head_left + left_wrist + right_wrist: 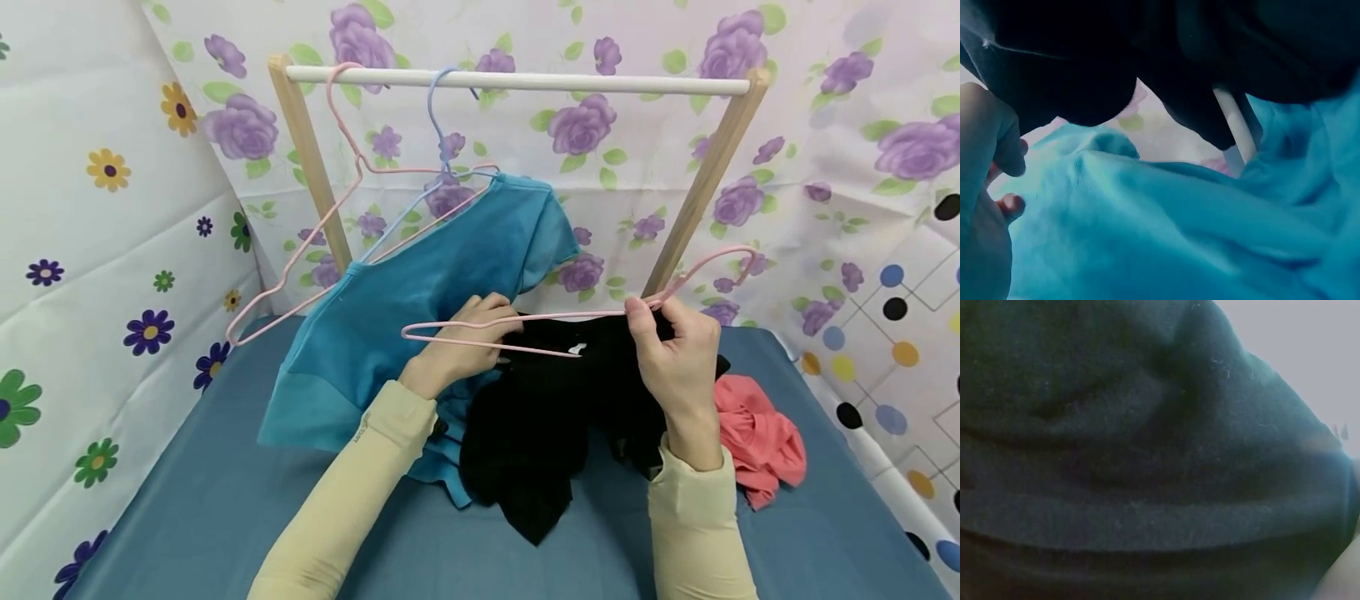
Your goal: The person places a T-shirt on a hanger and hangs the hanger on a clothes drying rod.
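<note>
My right hand pinches a pink hanger just below its hook, between thumb and fingers. The hanger's lower bar runs to the neckline of a black garment, beside a white label, and its far end is hidden there. My left hand grips the neckline edge of that garment, with the hanger's free end crossing over the hand. Dark cloth fills most of the right wrist view. In the left wrist view, curled fingers show at the edge, beside the black cloth.
A blue top hangs tilted on a blue hanger from the white rail, close to my left hand. Another pink hanger hangs there. A crumpled coral garment lies right on the blue-covered table.
</note>
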{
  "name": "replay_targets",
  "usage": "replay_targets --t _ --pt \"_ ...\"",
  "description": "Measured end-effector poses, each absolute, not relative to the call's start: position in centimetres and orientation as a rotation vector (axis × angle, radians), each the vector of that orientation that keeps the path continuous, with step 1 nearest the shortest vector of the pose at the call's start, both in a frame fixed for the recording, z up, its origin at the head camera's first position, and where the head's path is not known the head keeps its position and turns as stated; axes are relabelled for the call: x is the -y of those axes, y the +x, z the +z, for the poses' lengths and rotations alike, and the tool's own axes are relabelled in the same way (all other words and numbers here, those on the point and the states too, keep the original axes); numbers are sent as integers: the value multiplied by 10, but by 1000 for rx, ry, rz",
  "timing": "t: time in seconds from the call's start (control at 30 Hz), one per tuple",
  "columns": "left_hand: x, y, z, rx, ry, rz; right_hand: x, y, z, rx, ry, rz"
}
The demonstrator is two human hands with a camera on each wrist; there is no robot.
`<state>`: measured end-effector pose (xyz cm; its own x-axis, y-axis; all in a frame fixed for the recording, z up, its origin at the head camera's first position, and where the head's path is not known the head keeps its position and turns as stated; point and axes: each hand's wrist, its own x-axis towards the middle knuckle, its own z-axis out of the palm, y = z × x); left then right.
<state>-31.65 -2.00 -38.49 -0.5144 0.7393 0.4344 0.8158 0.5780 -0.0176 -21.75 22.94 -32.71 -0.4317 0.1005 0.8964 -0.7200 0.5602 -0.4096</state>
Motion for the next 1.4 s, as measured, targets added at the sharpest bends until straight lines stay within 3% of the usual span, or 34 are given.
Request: replay_targets --t 0.33,0.7,1.4 --pt "63 -305 -389 2262 -1238 -422 -241 -224 -328 1800 434 977" --pt "103 -288 -361 2144 -1218 -478 -253 -231 -331 1879 396 841" --pt "120 -264 -308 2158 -1258 -519 -257 -232 -336 1927 407 716"
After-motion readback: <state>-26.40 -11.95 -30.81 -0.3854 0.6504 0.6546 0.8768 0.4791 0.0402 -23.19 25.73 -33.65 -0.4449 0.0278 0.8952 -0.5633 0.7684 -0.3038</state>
